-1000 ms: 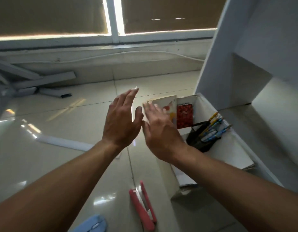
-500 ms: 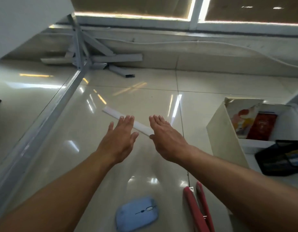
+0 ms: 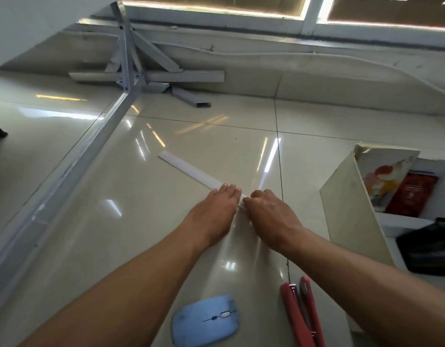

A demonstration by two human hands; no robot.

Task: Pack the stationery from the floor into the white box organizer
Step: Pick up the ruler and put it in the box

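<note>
Where my two hands meet on the glossy floor, both rest on the near end of the white ruler (image 3: 191, 172), which lies flat and slants away to the left. My left hand (image 3: 214, 216) lies palm-down, fingers flat across it; my right hand (image 3: 271, 216) curls at its tip, though whether that grip has closed on it I cannot tell. To the right stands the white box organizer (image 3: 346, 209). Nearer me lie a blue mouse (image 3: 205, 320) and a red stapler (image 3: 301, 314).

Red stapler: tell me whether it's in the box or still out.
Out. The red stapler lies on the floor tiles beside the white box.
</note>
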